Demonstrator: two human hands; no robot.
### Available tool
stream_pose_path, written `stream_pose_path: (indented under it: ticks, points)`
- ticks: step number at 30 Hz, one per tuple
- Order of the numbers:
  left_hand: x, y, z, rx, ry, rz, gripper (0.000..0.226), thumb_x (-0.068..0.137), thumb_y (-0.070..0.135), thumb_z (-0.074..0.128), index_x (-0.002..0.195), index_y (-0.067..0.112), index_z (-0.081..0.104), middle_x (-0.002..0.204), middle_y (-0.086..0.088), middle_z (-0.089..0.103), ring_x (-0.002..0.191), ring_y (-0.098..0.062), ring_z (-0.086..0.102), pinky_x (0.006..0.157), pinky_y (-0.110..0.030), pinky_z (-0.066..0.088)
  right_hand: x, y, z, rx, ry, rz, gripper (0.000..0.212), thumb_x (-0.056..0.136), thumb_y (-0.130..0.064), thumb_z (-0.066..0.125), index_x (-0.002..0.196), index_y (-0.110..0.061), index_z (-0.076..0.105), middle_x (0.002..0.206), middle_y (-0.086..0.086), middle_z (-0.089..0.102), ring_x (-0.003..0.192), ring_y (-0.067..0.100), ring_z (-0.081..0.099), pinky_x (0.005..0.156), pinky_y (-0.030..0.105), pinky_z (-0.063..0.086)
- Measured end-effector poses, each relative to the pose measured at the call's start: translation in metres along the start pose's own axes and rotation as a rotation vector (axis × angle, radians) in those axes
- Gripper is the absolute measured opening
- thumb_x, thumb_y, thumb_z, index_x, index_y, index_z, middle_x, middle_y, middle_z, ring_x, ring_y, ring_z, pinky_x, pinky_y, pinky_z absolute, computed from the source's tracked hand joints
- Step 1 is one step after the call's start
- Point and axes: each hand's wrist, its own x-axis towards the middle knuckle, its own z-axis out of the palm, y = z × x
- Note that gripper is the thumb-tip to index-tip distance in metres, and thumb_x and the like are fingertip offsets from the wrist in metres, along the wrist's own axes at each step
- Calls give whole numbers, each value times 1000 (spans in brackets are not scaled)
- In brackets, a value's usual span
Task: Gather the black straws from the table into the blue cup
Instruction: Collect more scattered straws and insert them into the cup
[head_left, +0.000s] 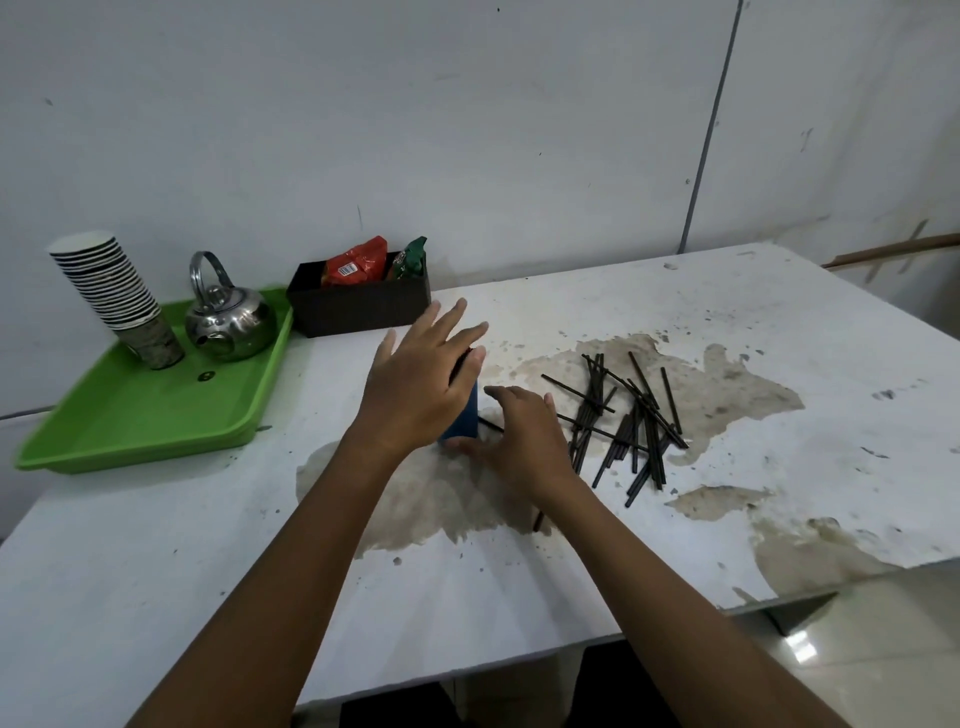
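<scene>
The blue cup (464, 420) stands near the table's middle, mostly hidden behind my left hand (421, 384). That hand is above and in front of the cup with its fingers spread and holds nothing; something dark shows at the cup's rim under the fingers. My right hand (517, 434) lies palm down on the table just right of the cup, fingers apart, thumb by the cup's base. One black straw (492, 425) pokes out from under it. A loose pile of black straws (631, 423) lies to the right of that hand.
A green tray (135, 415) at the left holds a stack of paper cups (117, 296) and a steel kettle (230, 319). A black box (358, 306) with snack packets stands by the wall. The table's front edge (571, 642) runs close to me.
</scene>
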Motion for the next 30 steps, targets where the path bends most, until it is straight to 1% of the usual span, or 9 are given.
stream_pose_path:
  ticks: [4, 8, 11, 14, 18, 21, 24, 27, 30]
  points:
    - [1, 17, -7, 73, 184, 56, 46, 96, 46, 41, 140, 36, 50, 154, 6, 40, 146, -18, 27, 114, -53, 28, -5, 17, -23, 6, 113, -36, 71, 80, -59, 69, 134, -15, 56, 135, 5, 59, 129, 22, 47, 113, 47, 32]
    - [-3, 52, -1, 29, 310, 146, 38, 89, 35, 55, 126, 28, 65, 129, 5, 62, 121, -20, 51, 90, -40, 52, -9, 51, -45, 28, 206, 13, 42, 92, -38, 62, 126, -14, 62, 124, 7, 65, 116, 26, 56, 102, 44, 44]
    - [-10, 77, 14, -23, 275, 198, 34, 88, 29, 55, 119, 24, 67, 116, 4, 64, 110, -18, 53, 82, -34, 53, -15, 76, -63, 15, 236, 79, 34, 91, -22, 60, 123, -11, 64, 122, 8, 65, 116, 27, 56, 99, 40, 46]
    - [-18, 89, 36, -47, 186, 144, 35, 86, 28, 56, 120, 24, 65, 115, 4, 63, 109, -18, 53, 79, -35, 54, -27, 97, -77, -29, 244, 130, 34, 93, -21, 57, 125, -12, 63, 125, 8, 62, 121, 26, 51, 97, 38, 45]
    - [-35, 91, 70, -63, 30, -20, 44, 90, 36, 50, 132, 26, 56, 136, 3, 56, 126, -18, 45, 96, -37, 50, -40, 117, -82, -55, 264, 151, 32, 97, -22, 50, 125, -11, 62, 126, 5, 60, 123, 23, 47, 93, 32, 42]
    - [-46, 89, 88, -89, -97, -146, 52, 94, 41, 43, 144, 27, 44, 155, -3, 36, 144, -28, 25, 114, -42, 31, -42, 122, -81, 7, 276, 177, 33, 99, -22, 48, 127, -10, 61, 130, 4, 58, 128, 20, 45, 97, 30, 41]
    - [-51, 87, 97, -143, -210, -245, 58, 99, 44, 35, 151, 20, 31, 162, -14, 14, 149, -32, 5, 119, -44, 17, -43, 121, -78, 5, 231, 169, 37, 100, -26, 45, 132, -11, 58, 137, 4, 55, 132, 19, 43, 102, 33, 41]
    - [-48, 88, 98, -196, -208, -279, 60, 100, 43, 35, 151, 13, 29, 163, -15, 9, 151, -27, 4, 120, -41, 13, -44, 120, -76, -25, 200, 168, 39, 101, -28, 43, 133, -11, 58, 140, 4, 53, 134, 18, 43, 102, 35, 42]
    - [-43, 90, 101, -290, -191, -239, 54, 101, 38, 39, 149, 13, 36, 161, -7, 21, 149, -21, 16, 119, -35, 19, -44, 121, -75, -34, 181, 158, 38, 101, -28, 42, 131, -10, 59, 138, 4, 55, 130, 17, 46, 99, 32, 42]
